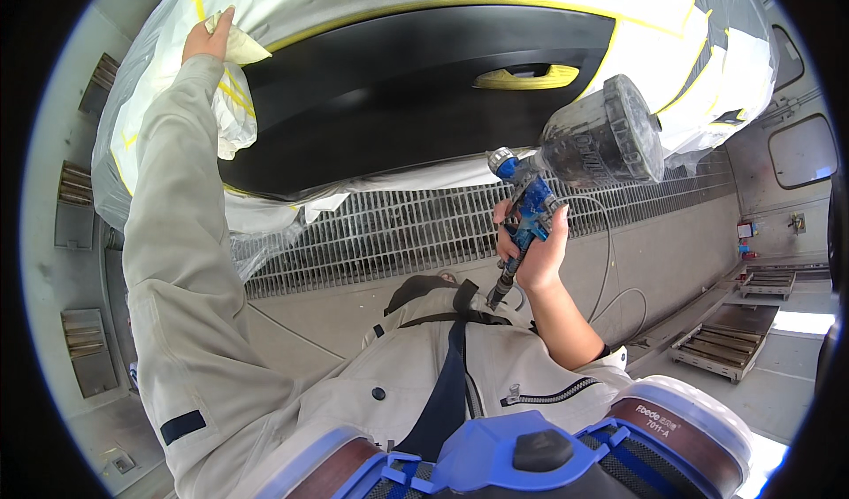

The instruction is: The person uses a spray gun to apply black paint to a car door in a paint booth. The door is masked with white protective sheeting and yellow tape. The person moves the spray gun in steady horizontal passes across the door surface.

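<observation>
- The blue spray gun (527,209) with its dark cup (603,134) is raised before the black car door panel (398,92).
- The right hand (533,249) is wrapped closed around the gun's grip.
- The left hand (209,37) presses a pale cloth (239,48) against the panel's upper left edge, fingers closed on it.
- White masking sheet (707,65) with yellow tape surrounds the panel, above a floor grating (398,234).

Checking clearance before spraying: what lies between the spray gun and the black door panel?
Head view: only open air lies between the spray gun and the black door panel; the metal floor grating shows behind.

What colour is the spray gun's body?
Blue, on the spray gun in the right hand; head view.
</observation>
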The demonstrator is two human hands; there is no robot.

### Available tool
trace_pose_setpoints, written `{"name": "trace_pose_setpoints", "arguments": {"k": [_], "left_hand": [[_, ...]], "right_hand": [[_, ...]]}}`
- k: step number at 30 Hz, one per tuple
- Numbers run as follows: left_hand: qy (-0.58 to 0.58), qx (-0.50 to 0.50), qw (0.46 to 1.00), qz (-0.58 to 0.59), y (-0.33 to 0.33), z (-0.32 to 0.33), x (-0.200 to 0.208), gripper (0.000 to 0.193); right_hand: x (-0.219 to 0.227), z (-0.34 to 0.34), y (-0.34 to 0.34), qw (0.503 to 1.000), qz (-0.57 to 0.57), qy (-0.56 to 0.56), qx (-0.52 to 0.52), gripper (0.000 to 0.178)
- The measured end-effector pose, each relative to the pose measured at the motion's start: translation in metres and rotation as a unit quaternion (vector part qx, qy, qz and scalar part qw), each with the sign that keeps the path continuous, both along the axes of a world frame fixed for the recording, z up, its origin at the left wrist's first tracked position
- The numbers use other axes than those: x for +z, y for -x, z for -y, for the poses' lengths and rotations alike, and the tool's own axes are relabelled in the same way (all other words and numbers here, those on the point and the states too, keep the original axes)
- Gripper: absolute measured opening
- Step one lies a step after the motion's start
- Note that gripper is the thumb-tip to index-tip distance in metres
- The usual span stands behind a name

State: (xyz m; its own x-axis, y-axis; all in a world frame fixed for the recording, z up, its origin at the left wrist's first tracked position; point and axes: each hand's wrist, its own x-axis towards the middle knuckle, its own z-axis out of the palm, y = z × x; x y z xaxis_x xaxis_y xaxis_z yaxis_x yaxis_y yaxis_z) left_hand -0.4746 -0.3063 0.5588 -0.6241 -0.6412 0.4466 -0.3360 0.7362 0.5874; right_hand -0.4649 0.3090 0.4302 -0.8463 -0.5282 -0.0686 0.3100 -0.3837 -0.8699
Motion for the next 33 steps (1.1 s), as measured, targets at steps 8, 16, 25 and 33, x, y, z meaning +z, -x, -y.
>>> {"name": "trace_pose_setpoints", "arguments": {"k": [8, 16, 25, 33], "left_hand": [[0.010, 0.008, 1.000, 0.000, 0.002, 0.002, -0.001, 0.066], [0.023, 0.014, 0.999, 0.019, 0.003, 0.004, 0.000, 0.066], [0.021, 0.025, 0.999, 0.022, 0.005, 0.011, -0.002, 0.070], [0.004, 0.011, 1.000, -0.002, 0.006, 0.014, -0.005, 0.070]], "right_hand": [[-0.002, -0.002, 0.001, 1.000, 0.004, 0.003, 0.005, 0.085], [-0.003, 0.002, -0.001, 1.000, -0.001, -0.011, -0.014, 0.090], [-0.003, 0.001, -0.003, 1.000, 0.001, -0.010, -0.009, 0.090], [-0.004, 0.001, -0.006, 1.000, 0.019, 0.007, -0.002, 0.086]]}}
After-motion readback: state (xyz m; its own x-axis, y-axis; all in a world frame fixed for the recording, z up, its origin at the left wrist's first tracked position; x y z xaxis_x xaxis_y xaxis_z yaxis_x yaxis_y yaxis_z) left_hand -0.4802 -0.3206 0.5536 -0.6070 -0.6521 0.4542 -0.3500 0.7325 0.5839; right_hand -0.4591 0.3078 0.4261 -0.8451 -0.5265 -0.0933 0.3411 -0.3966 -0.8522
